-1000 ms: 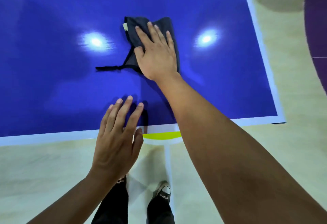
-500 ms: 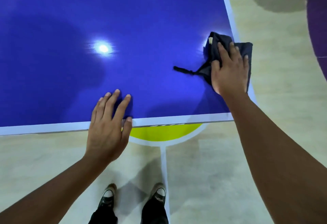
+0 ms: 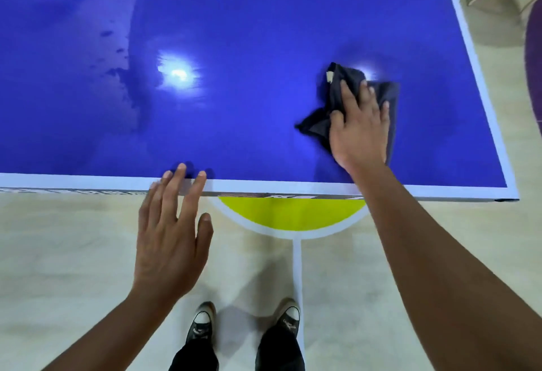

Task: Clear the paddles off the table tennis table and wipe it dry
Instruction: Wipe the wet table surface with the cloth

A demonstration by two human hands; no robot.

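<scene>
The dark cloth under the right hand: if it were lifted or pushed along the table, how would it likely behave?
Probably floppy: the cloth lies crumpled in folds, with a limp corner trailing out from under the right hand. Likely light, since the flat hand alone holds it down. It should slide easily over the glossy table, bunching rather than rolling.
</scene>
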